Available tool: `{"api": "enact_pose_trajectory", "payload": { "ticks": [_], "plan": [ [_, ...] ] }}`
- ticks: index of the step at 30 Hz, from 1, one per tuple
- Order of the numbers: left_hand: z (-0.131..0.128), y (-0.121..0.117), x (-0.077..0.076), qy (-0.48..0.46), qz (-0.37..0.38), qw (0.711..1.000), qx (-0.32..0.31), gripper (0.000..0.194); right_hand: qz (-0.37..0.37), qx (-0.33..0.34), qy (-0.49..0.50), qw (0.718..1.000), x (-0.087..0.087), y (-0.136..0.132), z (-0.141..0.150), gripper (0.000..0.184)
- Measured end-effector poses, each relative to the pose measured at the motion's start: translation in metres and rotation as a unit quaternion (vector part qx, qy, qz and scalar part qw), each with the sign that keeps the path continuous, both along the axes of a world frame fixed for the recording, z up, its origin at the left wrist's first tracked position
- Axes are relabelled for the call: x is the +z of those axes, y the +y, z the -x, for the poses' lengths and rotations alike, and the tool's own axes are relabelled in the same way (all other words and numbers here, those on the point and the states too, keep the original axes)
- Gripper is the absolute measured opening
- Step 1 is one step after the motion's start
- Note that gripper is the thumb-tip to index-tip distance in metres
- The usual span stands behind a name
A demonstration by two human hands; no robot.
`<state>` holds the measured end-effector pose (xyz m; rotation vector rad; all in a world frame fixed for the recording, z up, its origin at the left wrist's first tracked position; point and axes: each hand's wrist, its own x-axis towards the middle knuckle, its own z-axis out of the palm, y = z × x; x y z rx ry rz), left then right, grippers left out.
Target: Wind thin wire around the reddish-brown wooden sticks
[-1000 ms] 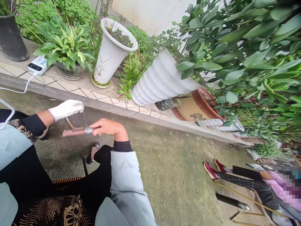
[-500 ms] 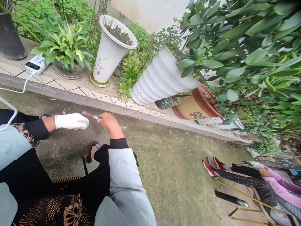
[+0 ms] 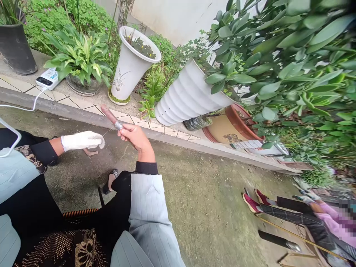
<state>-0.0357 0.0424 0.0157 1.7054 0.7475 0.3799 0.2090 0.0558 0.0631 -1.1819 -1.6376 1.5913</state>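
My left hand [image 3: 82, 141], in a white glove, is closed with its fingers curled. A brown curved piece [image 3: 91, 152] sticks out below the glove; most of it is hidden, and its kind is unclear. My bare right hand [image 3: 136, 138] grips a tool with a reddish-brown handle [image 3: 109, 114] and a silver-wrapped collar, fingers at the collar. The handle points up and to the left. A thin line [image 3: 107, 132], thread or wire, spans the short gap between the collar and my left fingertips. The hands are apart.
A tiled ledge [image 3: 89, 108] runs ahead, bearing a white flared pot [image 3: 126, 72], a ribbed white planter [image 3: 186, 94], and a white device [image 3: 48, 78] with a cable. At right, a person in red shoes [image 3: 251, 203] sits near a dark cylinder [image 3: 278, 240].
My right hand has risen and moved slightly right, and the tool's handle has tilted upward. The thin line now shows between the hands. My left hand has shifted slightly.
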Motion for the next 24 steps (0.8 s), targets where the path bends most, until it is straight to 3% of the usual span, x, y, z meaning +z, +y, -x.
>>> {"api": "enact_pose_trajectory", "payload": {
  "ticks": [3, 6, 11, 14, 16, 19, 22, 24],
  "plan": [
    [0.005, -0.011, 0.003, -0.001, 0.026, 0.999, -0.03, 0.046, -0.006, -0.083, -0.009, 0.996, -0.005, 0.004, 0.011, 0.021],
    [0.013, -0.022, -0.001, 0.022, -0.023, 0.999, -0.012, 0.046, -0.01, -0.107, -0.076, 0.991, -0.009, 0.003, 0.022, 0.015],
    [0.032, -0.049, -0.013, 0.045, -0.023, 0.999, 0.014, 0.047, -0.048, -0.079, -0.222, 0.971, -0.017, -0.012, 0.039, 0.015],
    [0.038, -0.07, -0.011, 0.04, -0.049, 0.998, -0.001, 0.043, -0.102, -0.039, -0.373, 0.921, -0.021, -0.027, 0.05, 0.02],
    [0.04, -0.081, -0.005, 0.067, -0.089, 0.994, -0.01, 0.039, -0.104, 0.018, -0.465, 0.879, -0.025, -0.039, 0.06, 0.022],
    [0.041, -0.09, 0.004, 0.133, -0.173, 0.975, -0.036, 0.028, -0.025, 0.155, -0.525, 0.836, -0.031, -0.059, 0.074, 0.015],
    [0.042, -0.088, 0.007, 0.152, -0.211, 0.964, -0.058, 0.025, 0.07, 0.307, -0.451, 0.835, -0.033, -0.079, 0.074, 0.007],
    [0.042, -0.085, 0.004, 0.111, -0.167, 0.978, -0.057, 0.026, 0.123, 0.392, -0.309, 0.858, -0.028, -0.089, 0.064, 0.01]
  ]
}}
